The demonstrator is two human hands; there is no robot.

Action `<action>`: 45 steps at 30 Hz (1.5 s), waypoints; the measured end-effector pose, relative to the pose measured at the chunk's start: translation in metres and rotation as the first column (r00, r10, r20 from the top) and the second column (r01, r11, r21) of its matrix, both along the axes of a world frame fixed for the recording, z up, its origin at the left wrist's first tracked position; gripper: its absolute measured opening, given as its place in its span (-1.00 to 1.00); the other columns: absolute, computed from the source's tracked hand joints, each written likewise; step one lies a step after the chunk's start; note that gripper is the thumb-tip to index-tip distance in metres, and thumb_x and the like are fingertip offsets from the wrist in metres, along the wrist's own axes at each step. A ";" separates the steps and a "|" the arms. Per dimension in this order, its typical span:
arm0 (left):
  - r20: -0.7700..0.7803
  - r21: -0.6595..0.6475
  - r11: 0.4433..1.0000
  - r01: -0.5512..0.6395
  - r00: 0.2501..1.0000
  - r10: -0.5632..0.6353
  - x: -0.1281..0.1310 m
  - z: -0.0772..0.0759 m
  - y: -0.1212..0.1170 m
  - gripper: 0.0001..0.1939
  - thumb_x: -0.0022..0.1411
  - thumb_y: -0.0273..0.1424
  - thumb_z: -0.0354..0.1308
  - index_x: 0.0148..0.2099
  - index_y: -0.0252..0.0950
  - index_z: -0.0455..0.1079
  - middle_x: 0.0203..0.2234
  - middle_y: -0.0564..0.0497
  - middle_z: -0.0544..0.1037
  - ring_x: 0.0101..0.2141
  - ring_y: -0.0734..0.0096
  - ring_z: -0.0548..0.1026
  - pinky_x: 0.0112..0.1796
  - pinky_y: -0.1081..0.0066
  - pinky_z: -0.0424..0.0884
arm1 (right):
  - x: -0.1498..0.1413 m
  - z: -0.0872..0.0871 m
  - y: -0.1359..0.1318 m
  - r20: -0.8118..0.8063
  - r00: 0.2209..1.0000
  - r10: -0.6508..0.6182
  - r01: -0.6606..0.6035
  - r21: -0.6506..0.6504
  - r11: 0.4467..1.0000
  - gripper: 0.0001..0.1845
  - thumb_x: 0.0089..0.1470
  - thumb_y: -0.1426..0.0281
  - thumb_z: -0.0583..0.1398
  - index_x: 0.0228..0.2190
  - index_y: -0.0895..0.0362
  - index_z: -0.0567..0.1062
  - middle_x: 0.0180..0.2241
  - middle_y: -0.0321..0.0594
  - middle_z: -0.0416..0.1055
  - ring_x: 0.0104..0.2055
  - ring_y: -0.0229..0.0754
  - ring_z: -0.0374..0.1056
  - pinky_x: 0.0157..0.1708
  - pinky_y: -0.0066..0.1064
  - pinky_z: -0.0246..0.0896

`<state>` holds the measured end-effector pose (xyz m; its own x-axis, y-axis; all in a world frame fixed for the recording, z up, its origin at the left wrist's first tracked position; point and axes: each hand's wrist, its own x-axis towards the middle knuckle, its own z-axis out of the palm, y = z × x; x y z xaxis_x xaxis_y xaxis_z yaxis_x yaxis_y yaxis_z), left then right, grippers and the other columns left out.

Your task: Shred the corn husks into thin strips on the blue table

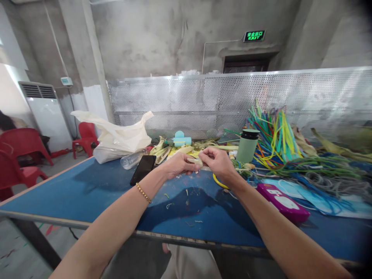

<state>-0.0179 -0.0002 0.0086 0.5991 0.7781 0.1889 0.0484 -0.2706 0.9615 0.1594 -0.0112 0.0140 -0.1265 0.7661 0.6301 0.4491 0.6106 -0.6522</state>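
Observation:
Over the middle of the blue table (107, 193), my left hand (180, 164) and my right hand (216, 162) meet at the fingertips. Between them is a small pale piece of what looks like corn husk (199, 162), pinched from both sides; its far end is hidden by the fingers. Tiny pale scraps (169, 205) lie on the tabletop below. Behind my hands are more pale and green husks (159, 150). A yellow ring-like handle (220, 182) shows partly under my right wrist.
On the left are a white plastic bag (124, 133), a clear bottle (134, 159) and a black phone (143, 169). To the right stand a green tumbler (247, 147), coloured strips (279, 135), tangled cords (334, 182) and a purple box (283, 203). A perforated metal panel (180, 100) rises behind.

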 end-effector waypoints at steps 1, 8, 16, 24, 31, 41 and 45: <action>-0.007 0.008 1.000 -0.005 1.000 0.005 0.000 0.001 -0.001 -0.60 -0.14 -0.18 0.42 -0.45 -0.41 0.42 -0.57 0.03 0.44 -0.59 0.61 0.29 -0.57 0.47 0.05 | 0.000 0.000 0.000 0.002 1.000 -0.006 0.006 0.003 1.000 -0.77 0.01 0.24 0.18 -0.54 0.14 0.40 -0.60 -0.30 0.34 -0.55 -0.27 0.21 -0.50 -0.42 0.12; 0.077 -0.029 0.996 -0.081 0.994 0.083 0.003 0.001 -0.002 -0.66 -0.13 -0.25 0.42 -0.49 -0.42 0.42 -0.63 0.06 0.40 -0.62 0.62 0.25 -0.58 0.48 0.06 | 0.005 0.004 0.000 0.058 0.995 -0.084 0.079 0.089 0.993 -0.73 0.11 0.22 0.13 -0.43 0.15 0.47 -0.49 -0.18 0.44 -0.47 -0.21 0.29 -0.41 -0.36 0.18; 0.437 -0.177 0.951 -0.255 0.845 0.308 0.008 -0.007 0.014 -0.72 -0.16 -0.40 0.43 -0.42 -0.43 0.44 -0.57 0.07 0.40 -0.59 0.65 0.25 -0.52 0.48 0.13 | 0.000 0.003 -0.008 0.249 0.933 -0.261 0.193 0.267 0.944 -0.61 0.16 0.20 0.10 -0.60 0.14 0.45 -0.63 -0.24 0.33 -0.54 -0.25 0.14 -0.47 -0.37 -0.02; 0.473 -0.173 0.968 -0.181 0.847 0.242 0.017 -0.010 0.011 -0.76 -0.12 -0.45 0.41 -0.46 -0.45 0.42 -0.62 0.05 0.40 -0.59 0.63 0.28 -0.51 0.48 0.13 | -0.012 -0.004 -0.006 0.245 0.964 -0.100 0.085 0.070 0.994 -0.72 0.01 0.31 0.14 -0.64 0.15 0.43 -0.62 -0.25 0.37 -0.54 -0.25 0.20 -0.47 -0.41 0.03; 0.440 -0.243 0.947 -0.210 0.846 0.300 0.014 -0.007 0.012 -0.81 -0.06 -0.50 0.38 -0.44 -0.46 0.42 -0.61 0.07 0.37 -0.61 0.66 0.27 -0.54 0.51 0.14 | -0.012 -0.005 -0.004 0.232 0.966 -0.112 0.103 0.053 0.993 -0.81 -0.08 0.39 0.13 -0.66 0.14 0.39 -0.64 -0.29 0.33 -0.54 -0.26 0.20 -0.47 -0.42 0.06; 0.446 -0.183 0.960 -0.210 0.853 0.272 0.008 -0.003 0.012 -0.73 -0.12 -0.40 0.43 -0.49 -0.44 0.40 -0.62 0.09 0.34 -0.61 0.67 0.24 -0.52 0.50 0.13 | -0.009 -0.004 -0.005 0.291 0.947 -0.135 0.115 0.086 0.990 -0.82 -0.10 0.42 0.13 -0.68 0.13 0.36 -0.65 -0.31 0.31 -0.54 -0.27 0.17 -0.48 -0.42 0.03; 0.376 -0.083 0.956 -0.283 0.879 0.293 0.006 -0.005 0.013 -0.67 -0.13 -0.32 0.43 -0.55 -0.40 0.35 -0.65 0.11 0.31 -0.61 0.66 0.21 -0.53 0.48 0.08 | -0.002 0.002 -0.007 0.281 0.934 -0.220 0.174 0.179 0.968 -0.66 0.04 0.31 0.13 -0.70 0.13 0.33 -0.67 -0.30 0.27 -0.56 -0.28 0.12 -0.50 -0.40 -0.04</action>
